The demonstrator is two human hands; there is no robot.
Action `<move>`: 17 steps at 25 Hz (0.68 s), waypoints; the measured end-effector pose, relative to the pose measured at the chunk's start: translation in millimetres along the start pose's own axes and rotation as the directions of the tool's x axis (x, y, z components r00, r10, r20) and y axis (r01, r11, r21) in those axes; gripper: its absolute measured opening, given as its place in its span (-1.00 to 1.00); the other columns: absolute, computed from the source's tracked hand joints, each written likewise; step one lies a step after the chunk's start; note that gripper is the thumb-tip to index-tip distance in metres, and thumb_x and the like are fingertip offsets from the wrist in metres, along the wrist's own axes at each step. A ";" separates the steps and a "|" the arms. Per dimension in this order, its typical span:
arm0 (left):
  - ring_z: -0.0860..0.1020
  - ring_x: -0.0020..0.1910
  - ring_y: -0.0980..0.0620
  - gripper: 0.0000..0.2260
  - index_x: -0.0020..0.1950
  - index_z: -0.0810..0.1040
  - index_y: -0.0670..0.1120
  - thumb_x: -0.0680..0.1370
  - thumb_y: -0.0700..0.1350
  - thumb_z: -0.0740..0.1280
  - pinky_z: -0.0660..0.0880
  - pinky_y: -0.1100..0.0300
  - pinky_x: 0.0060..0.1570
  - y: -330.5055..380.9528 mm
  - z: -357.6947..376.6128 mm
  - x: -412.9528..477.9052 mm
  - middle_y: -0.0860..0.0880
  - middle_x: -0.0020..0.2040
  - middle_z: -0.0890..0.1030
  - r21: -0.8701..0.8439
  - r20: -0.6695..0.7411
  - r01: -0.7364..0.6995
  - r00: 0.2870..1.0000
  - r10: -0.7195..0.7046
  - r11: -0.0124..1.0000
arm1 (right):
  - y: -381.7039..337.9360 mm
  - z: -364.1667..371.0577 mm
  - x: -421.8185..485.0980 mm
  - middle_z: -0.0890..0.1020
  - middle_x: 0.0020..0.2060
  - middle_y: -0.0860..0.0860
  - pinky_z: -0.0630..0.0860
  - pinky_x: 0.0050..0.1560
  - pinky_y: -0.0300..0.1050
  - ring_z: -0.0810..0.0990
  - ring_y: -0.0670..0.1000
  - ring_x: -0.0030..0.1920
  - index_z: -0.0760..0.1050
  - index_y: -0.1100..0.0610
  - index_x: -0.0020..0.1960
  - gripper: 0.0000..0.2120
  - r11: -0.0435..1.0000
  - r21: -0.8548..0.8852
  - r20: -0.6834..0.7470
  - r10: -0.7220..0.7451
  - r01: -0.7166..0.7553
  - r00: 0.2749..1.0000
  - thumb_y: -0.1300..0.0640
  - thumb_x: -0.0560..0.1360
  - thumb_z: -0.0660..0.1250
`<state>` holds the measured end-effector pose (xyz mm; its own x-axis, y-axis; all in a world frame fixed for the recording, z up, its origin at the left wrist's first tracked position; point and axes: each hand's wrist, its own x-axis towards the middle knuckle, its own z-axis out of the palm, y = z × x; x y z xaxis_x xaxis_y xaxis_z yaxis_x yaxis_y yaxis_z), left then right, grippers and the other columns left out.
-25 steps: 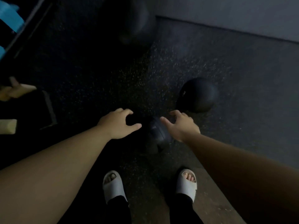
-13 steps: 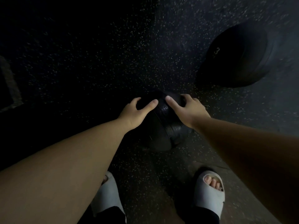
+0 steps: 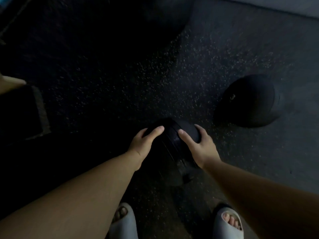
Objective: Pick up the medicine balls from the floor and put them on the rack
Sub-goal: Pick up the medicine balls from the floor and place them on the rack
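Note:
A small black medicine ball [image 3: 172,144] is in front of my feet, just above the dark speckled floor. My left hand [image 3: 145,144] grips its left side and my right hand [image 3: 200,145] grips its right side, thumbs lying over the top. A larger black medicine ball [image 3: 248,100] marked with a 3 rests on the floor to the right, apart from my hands. A third dark ball [image 3: 165,14] is dimly visible at the top, in shadow.
My feet in white slides [image 3: 227,223] stand below the ball. A dark mat edge [image 3: 41,111] and a pale object [image 3: 10,82] lie at the left. A grey wall base [image 3: 276,6] runs along the top right.
Both hands reached down and closed on the small ball. Since then the view has pulled back and up, and the ball seems lifted slightly off the floor.

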<state>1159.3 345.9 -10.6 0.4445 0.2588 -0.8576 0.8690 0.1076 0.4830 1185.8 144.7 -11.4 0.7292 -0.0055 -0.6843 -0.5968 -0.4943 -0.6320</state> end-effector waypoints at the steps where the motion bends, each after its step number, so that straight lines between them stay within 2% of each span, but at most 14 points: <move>1: 0.60 0.39 -0.18 0.08 0.60 0.51 0.11 0.12 0.50 0.50 0.54 -0.21 0.43 20.8 -17.2 -13.0 -0.10 0.47 0.61 -0.021 -0.019 -0.014 1.000 0.013 1.000 | -29.8 0.5 -7.5 0.44 0.45 0.04 0.46 0.24 -0.06 0.49 0.06 0.35 0.25 -0.14 0.61 0.16 0.999 0.004 0.005 -0.032 0.032 0.999 -0.69 0.14 0.29; 4: 0.65 0.31 -0.16 0.04 0.56 0.56 0.10 0.12 0.48 0.51 0.58 -0.16 0.39 105.8 -83.2 -62.3 -0.10 0.41 0.66 -0.083 -0.084 -0.110 0.991 0.103 0.990 | -149.2 0.1 -36.9 0.43 0.43 0.04 0.49 0.19 -0.09 0.51 0.06 0.31 0.23 -0.16 0.62 0.21 0.986 -0.002 0.038 -0.165 0.165 0.986 -0.74 0.10 0.26; 6: 0.66 0.30 -0.14 0.01 0.54 0.57 0.09 0.13 0.47 0.52 0.59 -0.16 0.38 174.6 -136.7 -105.9 -0.09 0.39 0.67 -0.142 -0.112 -0.210 0.974 0.195 0.967 | -246.2 -0.8 -64.3 0.41 0.43 0.03 0.58 0.21 0.02 0.52 0.09 0.31 0.21 -0.20 0.62 0.24 0.968 0.004 0.059 -0.253 0.253 0.966 -0.76 0.06 0.25; 8: 0.66 0.32 -0.13 0.01 0.57 0.55 0.06 0.16 0.44 0.54 0.60 -0.10 0.36 245.3 -189.5 -152.4 -0.10 0.42 0.66 -0.172 -0.154 -0.335 0.938 0.311 0.926 | -345.4 -2.3 -94.0 0.40 0.46 0.05 0.53 0.24 0.01 0.49 0.14 0.37 0.22 -0.19 0.62 0.23 0.934 0.011 0.033 -0.356 0.356 0.934 -0.75 0.07 0.25; 10: 0.65 0.34 -0.13 0.02 0.59 0.53 0.02 0.19 0.42 0.55 0.60 -0.06 0.33 310.1 -233.3 -195.1 -0.11 0.44 0.65 -0.173 -0.212 -0.441 0.890 0.404 0.881 | -431.0 -4.8 -121.6 0.40 0.49 0.06 0.45 0.22 -0.06 0.47 0.13 0.41 0.24 -0.17 0.62 0.17 0.890 0.018 -0.011 -0.455 0.455 0.890 -0.70 0.13 0.27; 13: 0.65 0.36 -0.19 0.04 0.57 0.55 -0.01 0.16 0.44 0.53 0.58 -0.18 0.41 408.4 -312.0 -279.6 -0.14 0.42 0.67 -0.180 -0.271 -0.584 0.803 0.531 0.792 | -569.5 -8.0 -183.7 0.41 0.50 0.05 0.46 0.32 -0.01 0.47 0.12 0.42 0.27 -0.13 0.62 0.15 0.802 0.043 -0.040 -0.594 0.596 0.803 -0.68 0.16 0.28; 15: 0.70 0.31 -0.19 -0.04 0.47 0.65 -0.03 0.16 0.42 0.54 0.58 -0.19 0.42 466.1 -361.1 -339.5 -0.14 0.33 0.74 -0.179 -0.319 -0.675 0.728 0.607 0.716 | -654.1 -11.2 -233.3 0.43 0.49 0.05 0.43 0.32 -0.04 0.46 0.11 0.43 0.28 -0.12 0.61 0.14 0.743 0.045 -0.070 -0.664 0.668 0.744 -0.68 0.17 0.27; 17: 0.75 0.22 -0.20 -0.22 0.27 0.76 -0.05 0.18 0.38 0.56 0.60 -0.20 0.39 516.1 -408.1 -398.6 -0.12 0.17 0.81 -0.179 -0.360 -0.761 0.640 0.679 0.623 | -732.4 -13.9 -286.4 0.48 0.46 0.05 0.39 0.28 -0.10 0.48 0.09 0.42 0.32 -0.11 0.59 0.11 0.671 0.053 -0.102 -0.733 0.739 0.673 -0.67 0.18 0.28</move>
<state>1341.9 690.1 652.7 0.7959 0.5846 -0.1572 0.1641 0.0416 0.9856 1418.7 496.2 652.6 0.9621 0.2698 0.0399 0.1205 -0.2893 -0.9496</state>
